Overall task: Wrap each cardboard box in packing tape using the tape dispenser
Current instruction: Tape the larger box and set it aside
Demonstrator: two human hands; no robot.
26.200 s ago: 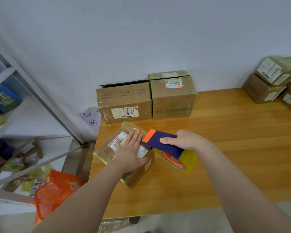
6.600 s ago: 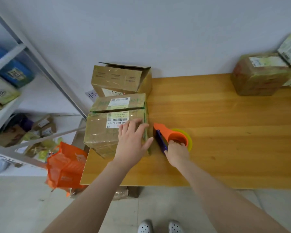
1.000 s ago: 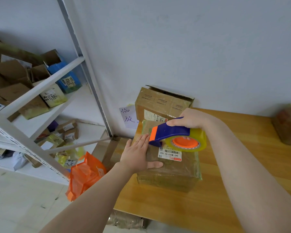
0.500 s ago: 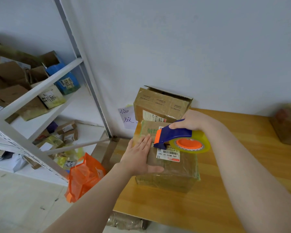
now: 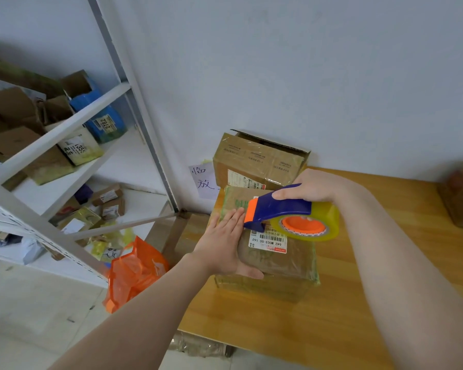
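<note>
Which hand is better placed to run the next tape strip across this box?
Right. The right hand grips the tape dispenser over the cardboard box; the left hand lies flat on the box top, steadying it.

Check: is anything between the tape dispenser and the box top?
Nothing visible. The right hand holds the tape dispenser over the box by its label; the left hand lies flat beside the nose, not under it.

Plain white wall (image 5: 278, 62) at 12 o'clock; white metal shelving (image 5: 64, 128) at 9; pale floor (image 5: 38, 316) at 7; wooden surface (image 5: 278, 329) at 5.
</note>
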